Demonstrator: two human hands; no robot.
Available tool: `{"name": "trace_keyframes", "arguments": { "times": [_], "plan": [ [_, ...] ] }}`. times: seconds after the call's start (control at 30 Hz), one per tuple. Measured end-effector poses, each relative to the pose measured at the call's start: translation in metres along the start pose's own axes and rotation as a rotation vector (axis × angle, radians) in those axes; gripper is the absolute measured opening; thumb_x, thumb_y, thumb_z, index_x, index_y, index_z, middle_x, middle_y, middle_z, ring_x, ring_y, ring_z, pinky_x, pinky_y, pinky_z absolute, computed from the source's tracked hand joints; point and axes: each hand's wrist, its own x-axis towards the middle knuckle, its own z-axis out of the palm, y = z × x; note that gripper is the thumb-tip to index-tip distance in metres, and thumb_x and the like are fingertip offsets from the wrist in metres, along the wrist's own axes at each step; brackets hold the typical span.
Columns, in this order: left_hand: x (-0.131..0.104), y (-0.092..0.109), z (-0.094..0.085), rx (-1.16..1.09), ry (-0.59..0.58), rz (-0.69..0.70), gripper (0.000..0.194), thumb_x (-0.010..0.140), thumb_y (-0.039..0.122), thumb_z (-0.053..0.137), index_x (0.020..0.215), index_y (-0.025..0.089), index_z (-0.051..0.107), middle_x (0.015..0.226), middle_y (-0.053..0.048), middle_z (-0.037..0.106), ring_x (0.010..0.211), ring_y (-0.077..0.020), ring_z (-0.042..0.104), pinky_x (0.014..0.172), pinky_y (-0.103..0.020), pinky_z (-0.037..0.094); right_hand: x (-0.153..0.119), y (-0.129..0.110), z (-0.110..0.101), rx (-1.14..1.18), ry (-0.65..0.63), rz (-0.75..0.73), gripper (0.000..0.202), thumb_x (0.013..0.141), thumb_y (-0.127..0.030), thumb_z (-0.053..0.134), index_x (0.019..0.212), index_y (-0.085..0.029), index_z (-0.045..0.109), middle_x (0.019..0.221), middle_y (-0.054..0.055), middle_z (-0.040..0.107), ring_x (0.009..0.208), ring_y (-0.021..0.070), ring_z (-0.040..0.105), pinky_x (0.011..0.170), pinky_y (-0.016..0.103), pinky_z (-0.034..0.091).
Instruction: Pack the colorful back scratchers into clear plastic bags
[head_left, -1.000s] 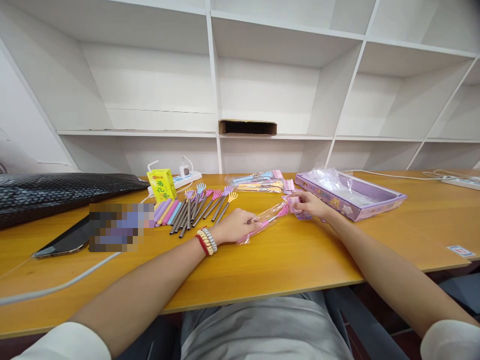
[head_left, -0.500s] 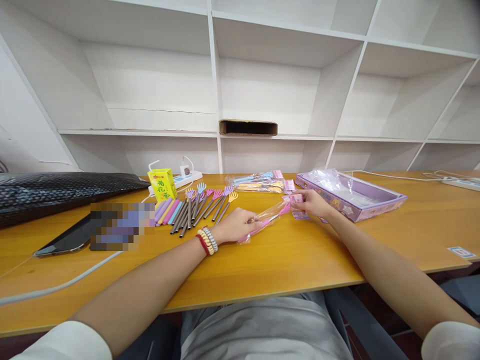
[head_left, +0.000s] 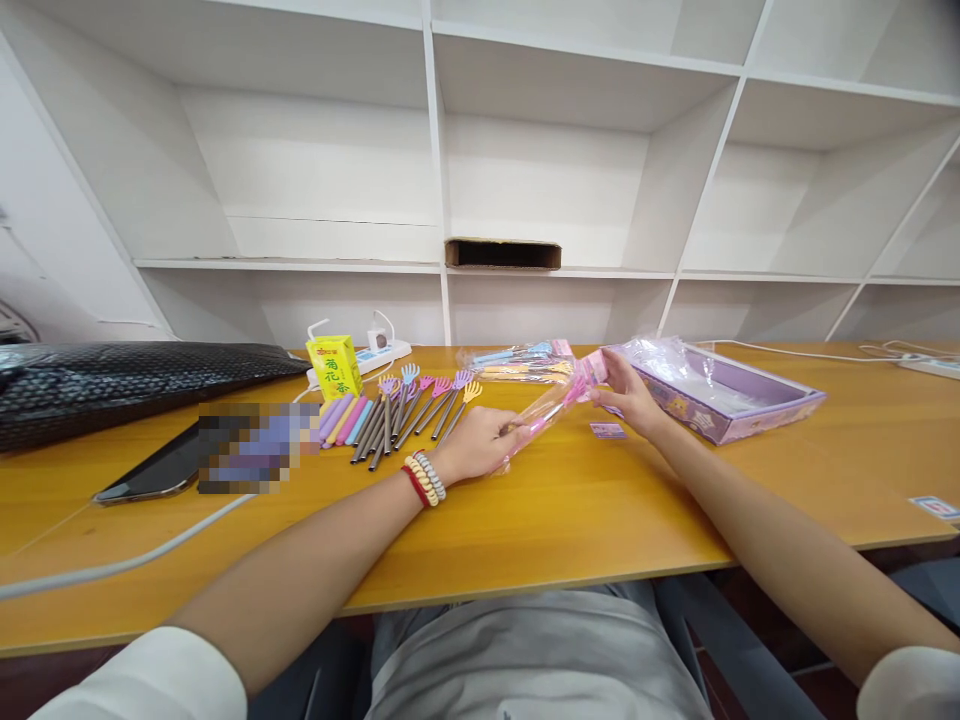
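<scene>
A pink back scratcher [head_left: 545, 417] in a clear plastic bag is held slantwise between my two hands, just above the table. My left hand [head_left: 480, 443] is closed round its lower handle end. At the upper end, my right hand [head_left: 627, 395] pinches the bag's pink header card [head_left: 594, 369]. Behind them lie packed back scratchers [head_left: 517, 360] in clear bags, blue and orange. Left of my left hand, several loose metal rods with coloured claw heads [head_left: 420, 405] lie beside a row of pastel handles [head_left: 343, 420]. A small purple card [head_left: 607, 430] lies below my right hand.
A purple box [head_left: 739, 425] with clear bags in it stands at the right. To the left are a yellow drink carton [head_left: 334, 368], a power strip [head_left: 390, 353], a phone [head_left: 150, 465] and a white cable [head_left: 135, 568]. White shelves [head_left: 555, 180] rise behind, holding a cardboard box [head_left: 502, 254].
The upper end of the bagged back scratcher has lifted, my right hand raising its header card. More of the small purple card on the table now shows. The view has shifted slightly.
</scene>
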Motion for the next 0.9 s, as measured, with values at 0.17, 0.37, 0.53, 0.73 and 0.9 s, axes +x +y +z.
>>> {"name": "trace_keyframes", "arguments": {
  "times": [0.17, 0.37, 0.53, 0.73, 0.9],
  "plan": [
    [0.002, 0.000, -0.001, -0.049, 0.162, -0.031, 0.041, 0.087, 0.047, 0.041, 0.071, 0.014, 0.059, 0.051, 0.002, 0.053, 0.047, -0.0098, 0.051, 0.048, -0.021, 0.033, 0.010, -0.021, 0.036, 0.249, 0.297, 0.147, 0.078, 0.061, -0.041, 0.072, 0.127, -0.029, 0.032, 0.123, 0.008, 0.047, 0.089, 0.0185, 0.059, 0.054, 0.025, 0.051],
    [0.004, -0.004, -0.001, -0.075, 0.284, -0.093, 0.044, 0.083, 0.050, 0.047, 0.058, 0.014, 0.050, 0.044, 0.002, 0.047, 0.043, -0.0090, 0.045, 0.044, -0.022, 0.029, 0.008, -0.029, 0.079, 0.469, -0.077, 0.280, 0.035, 0.066, -0.048, 0.067, 0.074, -0.018, 0.051, 0.067, 0.001, 0.057, 0.050, 0.0101, 0.054, 0.037, 0.019, 0.031],
    [0.004, -0.005, 0.002, -0.132, 0.275, -0.114, 0.041, 0.083, 0.051, 0.045, 0.067, 0.014, 0.054, 0.045, 0.003, 0.050, 0.041, -0.0094, 0.047, 0.043, -0.021, 0.031, -0.010, -0.026, 0.087, 0.505, -0.244, 0.231, 0.030, 0.065, -0.040, 0.073, 0.072, -0.016, 0.056, 0.067, 0.000, 0.062, 0.047, 0.0085, 0.053, 0.036, 0.019, 0.031],
    [0.006, -0.008, 0.002, -0.060, 0.321, -0.024, 0.041, 0.084, 0.048, 0.046, 0.070, 0.012, 0.059, 0.054, 0.000, 0.054, 0.049, -0.0094, 0.048, 0.047, -0.021, 0.034, -0.020, -0.031, 0.096, 0.563, -0.370, 0.274, 0.030, 0.068, -0.042, 0.070, 0.076, -0.015, 0.059, 0.068, 0.002, 0.064, 0.046, 0.0099, 0.056, 0.033, 0.018, 0.034],
    [0.005, -0.007, 0.005, -0.218, 0.210, -0.044, 0.038, 0.084, 0.048, 0.046, 0.091, 0.013, 0.057, 0.055, 0.002, 0.056, 0.043, -0.0094, 0.049, 0.041, -0.021, 0.034, -0.019, -0.028, 0.095, 0.576, -0.466, 0.269, 0.030, 0.068, -0.040, 0.071, 0.074, -0.013, 0.060, 0.065, 0.003, 0.065, 0.045, 0.0105, 0.057, 0.033, 0.018, 0.036]
  ]
}}
